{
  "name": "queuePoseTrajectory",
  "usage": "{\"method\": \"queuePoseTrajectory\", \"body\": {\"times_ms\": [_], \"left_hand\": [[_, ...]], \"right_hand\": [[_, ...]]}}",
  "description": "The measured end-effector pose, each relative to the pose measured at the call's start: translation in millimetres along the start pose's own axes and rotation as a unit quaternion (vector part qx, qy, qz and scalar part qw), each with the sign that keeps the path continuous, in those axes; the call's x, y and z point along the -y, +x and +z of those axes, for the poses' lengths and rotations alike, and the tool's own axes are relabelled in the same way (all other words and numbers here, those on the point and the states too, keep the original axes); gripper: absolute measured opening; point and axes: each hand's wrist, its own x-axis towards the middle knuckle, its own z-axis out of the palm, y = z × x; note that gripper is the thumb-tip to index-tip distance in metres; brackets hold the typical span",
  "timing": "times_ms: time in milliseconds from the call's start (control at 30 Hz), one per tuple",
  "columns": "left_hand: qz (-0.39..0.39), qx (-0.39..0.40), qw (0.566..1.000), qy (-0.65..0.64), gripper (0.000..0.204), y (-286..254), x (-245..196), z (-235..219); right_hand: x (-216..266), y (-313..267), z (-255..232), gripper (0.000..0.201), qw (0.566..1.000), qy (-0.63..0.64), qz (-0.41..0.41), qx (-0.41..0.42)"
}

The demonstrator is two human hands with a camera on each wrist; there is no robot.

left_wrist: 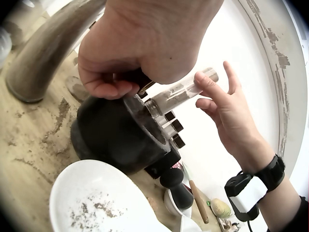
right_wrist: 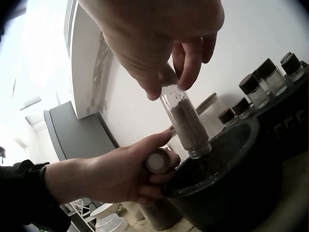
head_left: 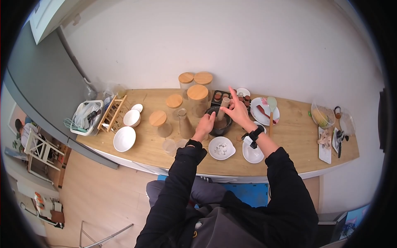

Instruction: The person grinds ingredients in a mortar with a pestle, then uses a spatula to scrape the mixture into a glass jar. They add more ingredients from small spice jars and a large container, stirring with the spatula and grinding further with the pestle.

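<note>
In the right wrist view my right hand (right_wrist: 159,43) pinches a small glass spice jar (right_wrist: 186,121) by its base. The jar is tipped mouth down over a black mortar (right_wrist: 231,188), and brown powder fills much of it. My left hand (right_wrist: 108,176) is at the mortar's rim, its fingers curled round a small screw cap (right_wrist: 157,161) whose pale inside shows. From the head view, my left hand (head_left: 204,126) is left of the mortar (head_left: 223,131) and my right hand (head_left: 240,112) above its right side, index finger extended.
A white spouted bowl (head_left: 213,155) with whitish bits stands in front of the mortar, another white bowl (head_left: 253,158) to its right. Wooden-lidded jars (head_left: 197,103) and a glass carafe (head_left: 185,126) stand left. Behind is a black rack with capped spice jars (right_wrist: 256,92).
</note>
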Motion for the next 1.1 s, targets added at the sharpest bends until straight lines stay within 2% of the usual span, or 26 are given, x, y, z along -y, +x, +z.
{"method": "queuePoseTrajectory", "body": {"times_ms": [67, 167, 267, 367, 467, 567, 667, 767, 867, 967, 1100], "left_hand": [[-0.003, 0.005, 1.0, -0.011, 0.06, 1.5, -0.6, -0.9], [-0.001, 0.001, 1.0, -0.009, 0.059, 0.6, 2.9, 2.6], [0.0, 0.0, 1.0, -0.015, 0.059, 1.0, 1.4, 1.2], [0.001, -0.003, 1.0, -0.005, 0.057, 0.2, 0.1, 2.5], [0.005, -0.007, 1.0, -0.007, 0.057, 4.8, 5.3, 2.0], [0.01, -0.002, 1.0, -0.013, 0.057, 4.9, 6.8, 4.8], [0.012, 0.0, 1.0, -0.016, 0.057, 5.7, 6.0, 3.8], [0.01, -0.001, 1.0, -0.003, 0.057, 4.5, 5.5, 2.6], [0.01, 0.004, 1.0, -0.001, 0.057, 2.8, 3.7, 3.1], [0.011, 0.006, 1.0, -0.003, 0.056, 7.3, 2.8, 0.4], [0.023, -0.009, 1.0, 0.015, 0.055, 10.6, 11.9, 5.9]], "right_hand": [[-23.4, 4.4, 8.4, 0.083, 0.994, -0.085, -0.069, 0.008], [-5.7, -1.8, 1.4, 0.072, 0.994, -0.087, -0.065, -0.026], [1.8, -4.0, 5.3, 0.06, 0.994, 0.023, -0.037, -0.102], [-4.9, -3.2, 8.0, 0.053, 0.996, -0.033, -0.048, -0.061], [-3.0, -6.9, 10.8, 0.051, 0.993, -0.047, -0.002, -0.109], [-5.4, -7.6, 11.7, 0.048, 0.99, -0.07, -0.064, -0.101], [-12.0, -7.4, 16.9, 0.049, 0.983, -0.096, -0.071, -0.139], [-1.7, -9.5, 12.1, 0.049, 0.988, -0.075, -0.049, -0.125], [-8.4, -11.3, 17.2, 0.049, 0.991, -0.12, -0.001, -0.054], [-8.5, -16.0, 22.8, 0.048, 0.988, -0.049, -0.011, -0.146], [-13.0, -16.6, 24.9, 0.051, 0.991, -0.065, -0.009, -0.117]]}}
